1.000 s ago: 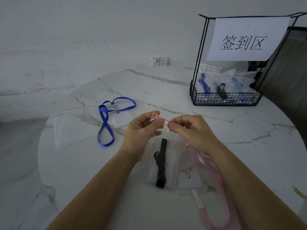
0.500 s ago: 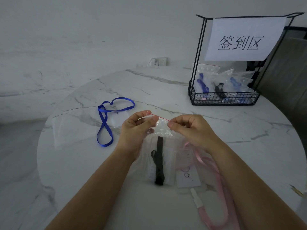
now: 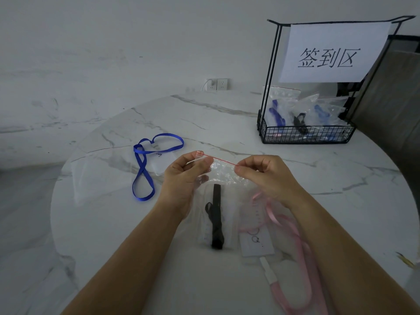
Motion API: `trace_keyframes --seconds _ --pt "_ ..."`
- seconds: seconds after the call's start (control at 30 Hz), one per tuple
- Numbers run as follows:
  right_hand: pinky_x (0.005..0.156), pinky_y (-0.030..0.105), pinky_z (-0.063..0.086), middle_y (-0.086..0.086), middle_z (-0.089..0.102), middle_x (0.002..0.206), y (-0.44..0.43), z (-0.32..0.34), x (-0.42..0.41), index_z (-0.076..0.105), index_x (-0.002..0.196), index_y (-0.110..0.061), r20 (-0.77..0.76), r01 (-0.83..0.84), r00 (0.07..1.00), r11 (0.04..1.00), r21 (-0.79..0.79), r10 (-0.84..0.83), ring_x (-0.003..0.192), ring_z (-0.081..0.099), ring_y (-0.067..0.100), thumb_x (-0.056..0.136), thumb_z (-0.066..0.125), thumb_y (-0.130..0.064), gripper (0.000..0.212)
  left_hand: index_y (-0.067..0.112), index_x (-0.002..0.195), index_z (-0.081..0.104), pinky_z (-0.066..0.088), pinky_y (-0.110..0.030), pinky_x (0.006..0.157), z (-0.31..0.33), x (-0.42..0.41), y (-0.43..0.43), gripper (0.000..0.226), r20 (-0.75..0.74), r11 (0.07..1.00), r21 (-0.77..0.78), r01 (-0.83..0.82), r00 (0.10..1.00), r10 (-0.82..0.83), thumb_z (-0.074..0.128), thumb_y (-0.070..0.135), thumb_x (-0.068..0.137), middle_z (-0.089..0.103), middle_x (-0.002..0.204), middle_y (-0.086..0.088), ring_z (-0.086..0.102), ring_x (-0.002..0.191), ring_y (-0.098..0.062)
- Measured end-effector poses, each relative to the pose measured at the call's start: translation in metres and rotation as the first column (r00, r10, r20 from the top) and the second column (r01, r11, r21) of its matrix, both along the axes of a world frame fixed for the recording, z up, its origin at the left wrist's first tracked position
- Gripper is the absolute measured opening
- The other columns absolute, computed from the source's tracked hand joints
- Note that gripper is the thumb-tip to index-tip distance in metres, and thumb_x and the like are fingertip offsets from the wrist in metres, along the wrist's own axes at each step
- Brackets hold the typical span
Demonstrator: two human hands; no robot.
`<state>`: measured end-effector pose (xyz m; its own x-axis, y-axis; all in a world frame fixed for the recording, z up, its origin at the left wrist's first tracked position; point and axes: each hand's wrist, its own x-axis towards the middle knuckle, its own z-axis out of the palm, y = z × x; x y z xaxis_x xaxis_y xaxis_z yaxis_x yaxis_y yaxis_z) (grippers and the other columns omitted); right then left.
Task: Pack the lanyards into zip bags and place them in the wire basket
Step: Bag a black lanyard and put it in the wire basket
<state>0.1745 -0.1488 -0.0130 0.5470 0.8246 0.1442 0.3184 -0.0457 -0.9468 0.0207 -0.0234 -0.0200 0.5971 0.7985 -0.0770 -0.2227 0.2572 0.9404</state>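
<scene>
Here the desk [image 3: 295,189] carries the wire basket [image 3: 306,134] far right, holding filled bags. The zip bag [image 3: 223,176] is lifted by its mouth: left hand [image 3: 184,178] and right hand [image 3: 266,176] each pinch an end of its red seal, apparently to close it, the black lanyard [image 3: 216,221] low inside.

Black lanyard [image 3: 216,219] inside clear zip bag [image 3: 223,171]

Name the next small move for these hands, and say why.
Probably pinch along the red zip strip to seal it. The left hand and right hand each pinch a top corner of the zip bag, the black lanyard seems inside, and the wire basket holds other packed bags.
</scene>
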Motion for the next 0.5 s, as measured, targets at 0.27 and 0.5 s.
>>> trace_keyframes --seconds 0.27,0.5 --pt "0.094 0.035 0.054 -0.001 0.077 0.088 0.0023 -0.0011 0.0009 0.078 0.088 -0.022 0.007 -0.025 1.000 0.998 -0.053 0.025 0.094 0.071 0.021 0.088 0.073 -0.022 0.005 0.015 0.098 0.069 0.056 -0.032 0.081 -0.0007 -0.0009 0.0023 0.020 0.010 0.999 -0.042 0.003 1.000 -0.003 0.075 0.017 0.079 0.073 0.092 -0.001 0.068 0.083 -0.013" --pt "0.088 0.034 0.054 -0.005 0.076 0.088 0.0018 -0.0029 0.0017 0.078 0.089 -0.024 0.039 -0.046 0.998 0.999 -0.029 0.047 0.085 0.069 0.012 0.087 0.076 -0.027 0.005 0.015 0.098 0.069 0.054 -0.030 0.077 -0.0007 -0.0008 -0.0009 0.023 -0.005 0.999 -0.012 0.029 1.000 -0.029 0.076 0.020 0.076 0.073 0.089 0.001 0.069 0.080 -0.011"
